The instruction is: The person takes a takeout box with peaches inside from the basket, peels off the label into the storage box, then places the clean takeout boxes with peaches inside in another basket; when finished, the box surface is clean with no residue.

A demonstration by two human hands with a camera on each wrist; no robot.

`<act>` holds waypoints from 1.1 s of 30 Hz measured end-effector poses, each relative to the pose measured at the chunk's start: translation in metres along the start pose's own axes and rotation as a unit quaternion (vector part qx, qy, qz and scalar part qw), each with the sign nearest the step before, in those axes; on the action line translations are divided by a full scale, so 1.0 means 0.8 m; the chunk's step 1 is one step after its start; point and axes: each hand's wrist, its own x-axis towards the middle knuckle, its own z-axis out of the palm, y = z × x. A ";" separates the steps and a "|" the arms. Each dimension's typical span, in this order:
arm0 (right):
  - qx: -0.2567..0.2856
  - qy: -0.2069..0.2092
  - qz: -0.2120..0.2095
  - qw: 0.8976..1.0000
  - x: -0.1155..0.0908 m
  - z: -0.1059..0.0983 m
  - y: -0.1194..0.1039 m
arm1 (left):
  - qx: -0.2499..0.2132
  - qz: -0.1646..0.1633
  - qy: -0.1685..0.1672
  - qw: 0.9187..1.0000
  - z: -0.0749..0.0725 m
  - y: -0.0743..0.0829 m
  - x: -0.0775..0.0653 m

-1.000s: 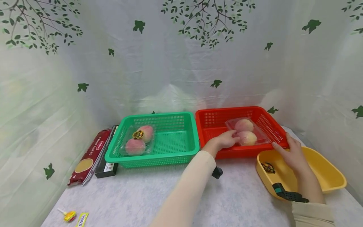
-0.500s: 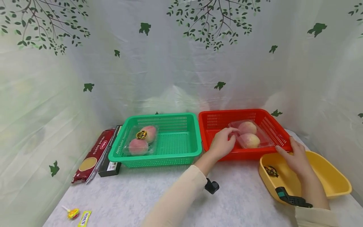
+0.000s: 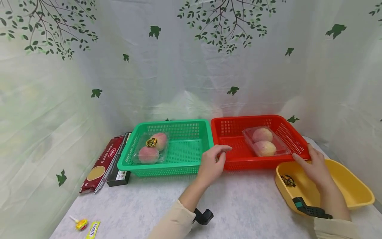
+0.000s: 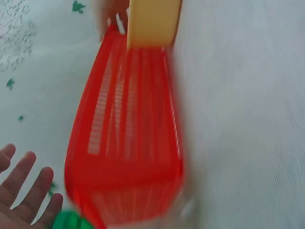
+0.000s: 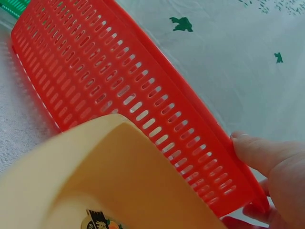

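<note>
In the head view a red plastic basket (image 3: 253, 163) holds a clear pack of two peaches (image 3: 265, 147) on its right side. My right hand (image 3: 317, 166) grips the basket's front right corner. The right wrist view shows the thumb (image 5: 252, 148) on the rim and fingers curled beneath it. My left hand (image 3: 212, 162) hovers by the basket's front left corner, holding nothing. Its fingers (image 4: 21, 171) are spread loosely in the left wrist view. A green basket (image 3: 170, 171) with another peach pack (image 3: 150, 150) stands on the left.
A yellow tub (image 3: 349, 179) with a black sticker sits under my right forearm. Left of the green basket lie a dark red packet (image 3: 102, 162) and a black box (image 3: 118, 177). A lollipop (image 3: 81, 224) and a small yellow packet (image 3: 93, 229) lie at front left.
My left hand has left the peach pack in the red basket and moved left and back towards me. The right hand keeps its grip on the basket corner.
</note>
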 end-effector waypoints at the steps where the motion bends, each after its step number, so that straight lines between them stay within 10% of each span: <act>1: -0.001 0.000 0.001 1.000 0.000 0.001 0.000 | -0.004 0.006 0.015 1.000 -0.009 -0.004 -0.004; 7: -0.007 0.001 0.008 1.000 0.001 0.004 -0.003 | -0.010 0.006 0.092 0.996 -0.070 -0.025 -0.026; 18: -0.044 0.029 0.004 0.999 -0.005 -0.002 -0.015 | 0.012 -0.107 0.159 0.981 -0.174 -0.067 -0.045; 33: 0.017 0.001 -0.123 0.992 -0.032 0.025 -0.127 | 0.101 -0.146 0.225 0.958 -0.237 -0.090 -0.056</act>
